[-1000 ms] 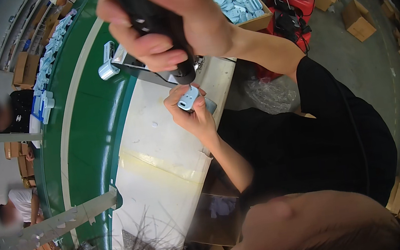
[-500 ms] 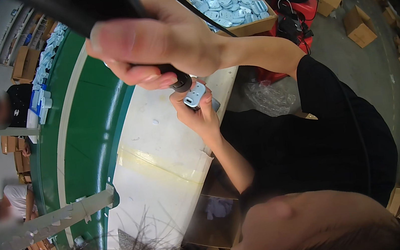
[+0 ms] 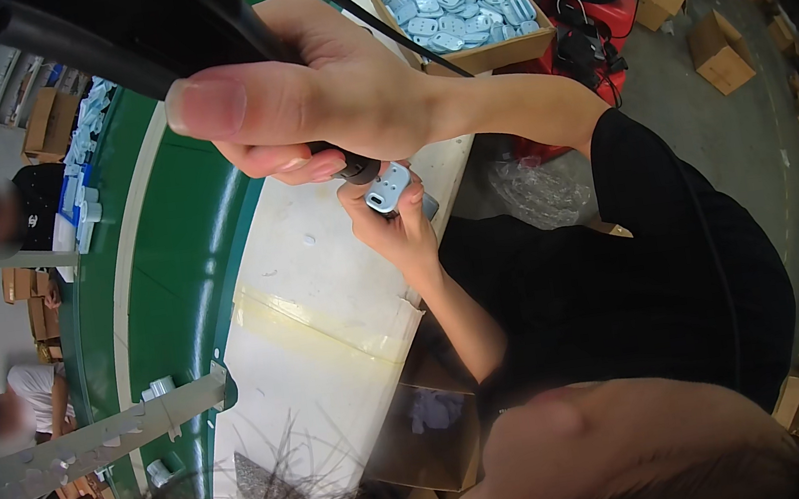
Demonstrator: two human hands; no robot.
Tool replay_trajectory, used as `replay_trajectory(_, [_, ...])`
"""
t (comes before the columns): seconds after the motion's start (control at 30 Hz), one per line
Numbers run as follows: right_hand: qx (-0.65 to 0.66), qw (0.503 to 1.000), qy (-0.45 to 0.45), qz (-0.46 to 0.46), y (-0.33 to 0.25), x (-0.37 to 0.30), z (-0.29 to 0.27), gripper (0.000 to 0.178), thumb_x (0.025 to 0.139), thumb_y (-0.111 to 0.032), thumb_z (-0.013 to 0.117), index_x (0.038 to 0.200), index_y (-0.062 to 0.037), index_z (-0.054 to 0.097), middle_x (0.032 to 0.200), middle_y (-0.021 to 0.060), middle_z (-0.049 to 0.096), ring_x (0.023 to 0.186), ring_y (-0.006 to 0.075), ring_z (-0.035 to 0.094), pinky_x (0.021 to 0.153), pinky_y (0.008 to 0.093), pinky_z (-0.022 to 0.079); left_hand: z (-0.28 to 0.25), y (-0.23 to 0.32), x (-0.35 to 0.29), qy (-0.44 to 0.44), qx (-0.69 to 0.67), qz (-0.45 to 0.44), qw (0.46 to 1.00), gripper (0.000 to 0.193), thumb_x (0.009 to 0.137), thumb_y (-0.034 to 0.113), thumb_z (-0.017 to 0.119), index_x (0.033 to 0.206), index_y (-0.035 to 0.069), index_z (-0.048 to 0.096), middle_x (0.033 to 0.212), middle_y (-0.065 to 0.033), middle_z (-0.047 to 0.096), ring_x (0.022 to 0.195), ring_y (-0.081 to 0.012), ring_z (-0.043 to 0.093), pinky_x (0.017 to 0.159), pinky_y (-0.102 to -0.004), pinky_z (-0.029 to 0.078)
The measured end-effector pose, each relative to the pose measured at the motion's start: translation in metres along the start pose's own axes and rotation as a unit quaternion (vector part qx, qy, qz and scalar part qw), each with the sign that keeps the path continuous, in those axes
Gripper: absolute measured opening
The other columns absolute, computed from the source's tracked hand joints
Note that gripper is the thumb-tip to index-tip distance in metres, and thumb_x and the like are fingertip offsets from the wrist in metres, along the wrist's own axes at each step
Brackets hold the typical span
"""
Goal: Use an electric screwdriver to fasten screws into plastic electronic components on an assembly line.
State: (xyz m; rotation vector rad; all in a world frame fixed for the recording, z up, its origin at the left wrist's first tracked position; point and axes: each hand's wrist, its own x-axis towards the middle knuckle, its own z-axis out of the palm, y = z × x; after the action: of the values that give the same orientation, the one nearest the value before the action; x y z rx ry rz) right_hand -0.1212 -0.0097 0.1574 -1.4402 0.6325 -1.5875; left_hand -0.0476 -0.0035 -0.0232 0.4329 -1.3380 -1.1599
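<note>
My right hand [image 3: 329, 97] is wrapped round a black electric screwdriver [image 3: 139, 31], its thumb along the body. The tool's narrow nose points down at a light blue plastic housing [image 3: 389, 188] with small holes and a dark slot. Whether the bit touches the housing cannot be made out. My left hand [image 3: 403, 234] grips the housing between thumb and fingers, just above the white worktable [image 3: 294, 294]. A darker edge shows under the housing, mostly hidden by the fingers.
A cardboard box [image 3: 505, 54] of light blue housings stands at the table's far end. A black cable [image 3: 369, 16] runs past my right hand. The green conveyor belt [image 3: 180, 268] lies left, crossed by a grey bar [image 3: 131, 431]. Two people sit beyond it.
The screwdriver's upper end has swung and my right hand has shifted slightly left. My left hand and the housing have barely moved. Pale parts on the belt by the grey bar show more.
</note>
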Motion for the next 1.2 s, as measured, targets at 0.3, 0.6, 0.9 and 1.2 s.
replay_trajectory(0.3, [0.032, 0.999, -0.007, 0.017, 0.003, 0.001, 0.011, 0.041, 0.078, -0.041, 0.072, 0.068, -0.0057, 0.054, 0.050, -0.0015, 0.042, 0.041, 0.0062, 0.040, 0.039, 0.0225, 0.030, -0.007, 0.008, -0.001, 0.018, -0.013, 0.026, 0.999, 0.053, 0.083, 0.044, 0.067, 0.104, 0.003, 0.040, 0.094, -0.0125, 0.054, 0.068, -0.0218, 0.055, 0.058, -0.0303, 0.046])
replay_trajectory(0.6, [0.048, 0.998, -0.023, 0.013, 0.006, 0.006, 0.008, 0.038, 0.080, -0.039, 0.071, 0.069, -0.0060, 0.055, 0.051, -0.0010, 0.044, 0.041, 0.0060, 0.039, 0.039, 0.0224, 0.028, -0.008, 0.007, -0.001, 0.022, -0.008, 0.024, 0.999, 0.057, 0.082, 0.049, 0.065, 0.104, 0.003, 0.040, 0.088, -0.0132, 0.055, 0.063, -0.0203, 0.054, 0.057, -0.0290, 0.044])
replay_trajectory(0.9, [0.076, 0.992, 0.073, -0.067, -0.006, -0.008, -0.029, 0.041, 0.095, -0.040, 0.050, 0.073, -0.0049, 0.050, 0.054, 0.0005, 0.046, 0.040, 0.0059, 0.042, 0.036, 0.0204, 0.033, -0.003, 0.008, 0.005, 0.059, 0.017, 0.084, 0.995, 0.057, 0.084, 0.054, 0.060, 0.104, 0.002, 0.046, 0.086, -0.0133, 0.057, 0.065, -0.0159, 0.055, 0.058, -0.0245, 0.042])
replay_trajectory(1.2, [-0.043, 0.986, 0.133, -0.092, 0.065, -0.019, -0.083, 0.032, 0.088, -0.032, 0.062, 0.077, -0.0026, 0.053, 0.053, 0.0000, 0.046, 0.040, 0.0056, 0.041, 0.038, 0.0224, 0.034, -0.003, 0.003, 0.001, 0.011, 0.008, 0.096, 0.995, 0.048, 0.087, 0.047, 0.059, 0.102, 0.003, 0.045, 0.089, -0.0164, 0.058, 0.063, -0.0168, 0.055, 0.057, -0.0254, 0.043])
